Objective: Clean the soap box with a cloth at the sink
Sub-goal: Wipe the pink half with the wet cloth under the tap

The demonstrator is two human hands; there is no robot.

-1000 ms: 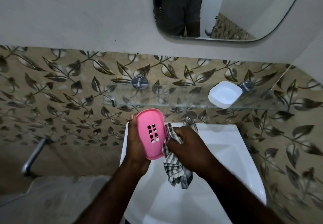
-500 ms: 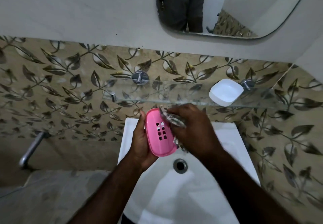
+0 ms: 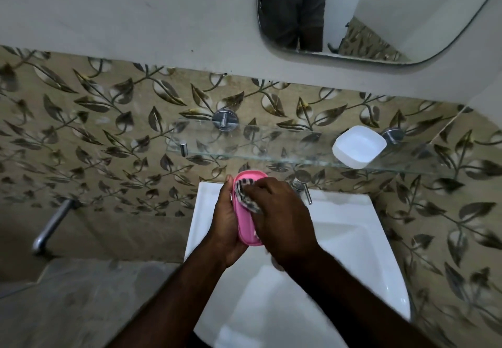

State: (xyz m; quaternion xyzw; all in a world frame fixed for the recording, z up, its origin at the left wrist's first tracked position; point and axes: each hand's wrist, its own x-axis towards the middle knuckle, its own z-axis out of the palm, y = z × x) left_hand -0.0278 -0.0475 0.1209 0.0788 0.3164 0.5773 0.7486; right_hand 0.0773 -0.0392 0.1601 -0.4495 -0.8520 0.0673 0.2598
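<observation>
I hold the pink soap box (image 3: 244,225) upright over the white sink (image 3: 347,241), gripped from its left side by my left hand (image 3: 225,228). My right hand (image 3: 282,220) presses a checked cloth (image 3: 245,194) against the box's upper face and covers most of the box. Only a bunched part of the cloth shows between my fingers and the pink rim; the slots in the box are hidden.
A glass shelf (image 3: 244,144) runs along the leaf-patterned tiles just above the sink, with a white soap-box part (image 3: 358,146) on its right. The chrome tap (image 3: 303,184) stands behind my right hand. A metal pipe (image 3: 51,225) juts out at left; a mirror (image 3: 366,11) hangs above.
My right hand has moved with the cloth from beside the box onto its face, covering the slots. Both hands and the box sit a little higher over the sink.
</observation>
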